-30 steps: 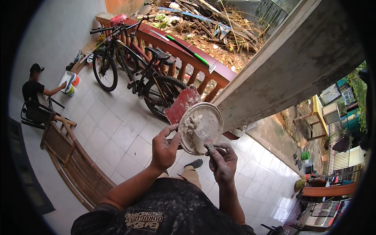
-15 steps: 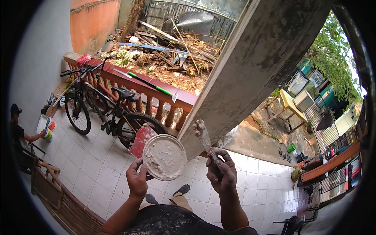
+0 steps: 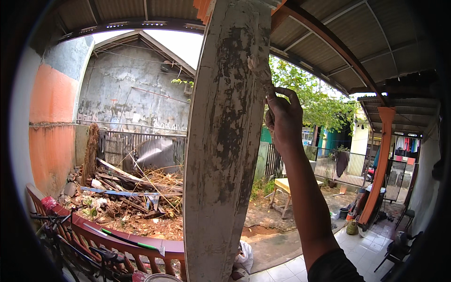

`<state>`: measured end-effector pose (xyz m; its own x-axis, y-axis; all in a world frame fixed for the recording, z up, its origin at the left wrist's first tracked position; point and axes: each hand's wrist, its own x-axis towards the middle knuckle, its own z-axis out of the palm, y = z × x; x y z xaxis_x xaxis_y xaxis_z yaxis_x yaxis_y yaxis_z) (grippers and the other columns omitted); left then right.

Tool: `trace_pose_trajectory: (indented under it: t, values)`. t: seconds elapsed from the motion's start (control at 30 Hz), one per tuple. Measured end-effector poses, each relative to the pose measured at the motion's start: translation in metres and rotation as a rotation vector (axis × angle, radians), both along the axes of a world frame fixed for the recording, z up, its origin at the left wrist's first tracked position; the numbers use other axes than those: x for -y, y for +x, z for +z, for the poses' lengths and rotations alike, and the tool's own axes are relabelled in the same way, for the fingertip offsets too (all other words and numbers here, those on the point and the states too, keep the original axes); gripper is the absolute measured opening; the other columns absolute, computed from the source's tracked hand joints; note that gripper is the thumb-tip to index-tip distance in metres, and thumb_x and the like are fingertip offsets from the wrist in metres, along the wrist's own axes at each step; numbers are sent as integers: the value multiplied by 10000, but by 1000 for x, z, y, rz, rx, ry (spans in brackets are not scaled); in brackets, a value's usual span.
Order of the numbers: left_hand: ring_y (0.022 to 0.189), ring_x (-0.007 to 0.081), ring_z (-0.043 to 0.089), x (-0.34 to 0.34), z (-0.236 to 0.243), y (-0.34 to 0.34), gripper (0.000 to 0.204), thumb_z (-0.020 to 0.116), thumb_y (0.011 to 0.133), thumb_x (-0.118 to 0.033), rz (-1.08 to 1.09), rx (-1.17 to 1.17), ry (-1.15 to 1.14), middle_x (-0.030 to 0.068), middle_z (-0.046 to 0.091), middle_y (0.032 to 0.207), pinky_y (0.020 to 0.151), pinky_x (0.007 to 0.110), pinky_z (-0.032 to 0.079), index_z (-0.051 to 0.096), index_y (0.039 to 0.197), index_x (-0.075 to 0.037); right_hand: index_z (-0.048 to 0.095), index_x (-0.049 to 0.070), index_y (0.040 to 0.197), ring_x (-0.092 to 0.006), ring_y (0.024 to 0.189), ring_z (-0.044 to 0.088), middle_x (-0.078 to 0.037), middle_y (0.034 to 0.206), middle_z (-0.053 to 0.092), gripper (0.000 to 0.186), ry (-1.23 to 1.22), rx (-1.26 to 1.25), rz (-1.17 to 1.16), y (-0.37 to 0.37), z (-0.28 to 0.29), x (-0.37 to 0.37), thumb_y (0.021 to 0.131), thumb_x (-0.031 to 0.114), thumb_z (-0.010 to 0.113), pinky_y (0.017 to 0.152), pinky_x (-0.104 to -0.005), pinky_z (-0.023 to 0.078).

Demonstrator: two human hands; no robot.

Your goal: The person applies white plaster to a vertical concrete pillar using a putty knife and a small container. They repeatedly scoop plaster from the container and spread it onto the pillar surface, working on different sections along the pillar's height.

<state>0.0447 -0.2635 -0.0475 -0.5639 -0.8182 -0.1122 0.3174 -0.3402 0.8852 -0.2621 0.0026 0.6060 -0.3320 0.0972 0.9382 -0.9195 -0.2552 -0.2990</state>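
My right hand (image 3: 285,115) is raised high, its fingers closed round the handle of a putty knife (image 3: 264,77). Whitish putty (image 3: 254,63) clings to the blade, which is up against the right part of a tall pillar (image 3: 225,141). Much of the handle is hidden by my fingers. The pillar's face is pale and patchy, with dark worn areas down its middle. At the lower edge shows only the rim of a round putty-covered lid (image 3: 162,278), beside a bit of red. My left hand is out of view.
Left of the pillar runs a red-topped balustrade (image 3: 155,245) with a green-and-black long-handled tool (image 3: 131,241) lying on it. A bicycle (image 3: 89,254) leans there. Beyond are a debris heap (image 3: 136,188) and a yellow-topped table (image 3: 283,185). A white sack (image 3: 244,257) stands at the pillar's foot.
The view has tilted up to the pillar. My right hand has risen with the putty knife, bringing the blade to the pillar. My left hand has gone out of view, leaving only the lid's rim.
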Motion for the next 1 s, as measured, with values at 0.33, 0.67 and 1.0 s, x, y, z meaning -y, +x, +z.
trace_pose_trajectory:
  t: [0.33, 0.67, 1.0]
  values:
    - [1118, 204, 655, 59, -31, -43, 299, 625, 1053, -86, 305, -5, -108, 123, 701, 1256, 982, 333, 535, 667, 1303, 73, 634, 54, 1312, -362, 1006, 745, -195, 1046, 733, 353, -167, -661, -1015, -93, 172, 71, 973, 132, 689, 858, -491, 595]
    - [1121, 204, 650, 128, -16, -67, 283, 625, 1037, -71, 389, -41, -103, 127, 703, 1247, 986, 337, 529, 683, 1265, 85, 655, 196, 1423, -396, 1165, 693, -210, 1292, 676, 436, 12, -586, -1479, -83, 205, 101, 990, 141, 642, 939, -534, 587]
    - [987, 215, 693, 211, 34, -77, 279, 604, 1057, -89, 399, 12, -303, 142, 732, 1166, 877, 335, 570, 673, 1254, 96, 597, 71, 1359, -343, 1089, 700, -159, 1257, 629, 346, 233, -793, -1779, -103, 195, 93, 1024, 154, 587, 825, -460, 627]
